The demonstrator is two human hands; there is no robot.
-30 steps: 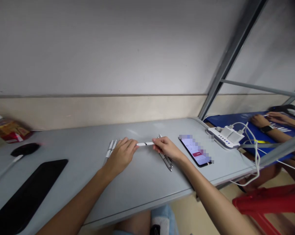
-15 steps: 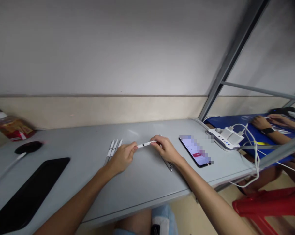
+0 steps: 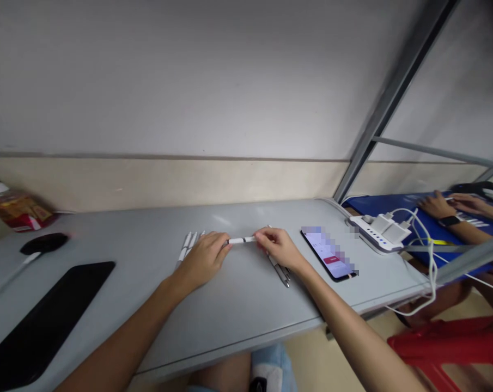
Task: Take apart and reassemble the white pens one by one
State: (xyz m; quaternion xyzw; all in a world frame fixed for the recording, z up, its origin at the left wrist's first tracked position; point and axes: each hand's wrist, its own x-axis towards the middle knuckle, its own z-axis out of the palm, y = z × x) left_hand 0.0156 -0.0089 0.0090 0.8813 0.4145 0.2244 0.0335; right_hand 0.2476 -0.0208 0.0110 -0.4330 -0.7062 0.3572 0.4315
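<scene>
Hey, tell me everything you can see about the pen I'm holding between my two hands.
The white pen is slim and straight, with a smooth barrel that looks like plastic and a dark band around it. It lies crosswise in the view, nearly level, in front of you over the grey desk. The fingers of your left hand grip one end and those of your right hand the other, covering parts of it.

Clear nearside desk (image 3: 242, 310); rightward obstacles: pens (image 3: 281, 276), phone (image 3: 328, 253).
</scene>
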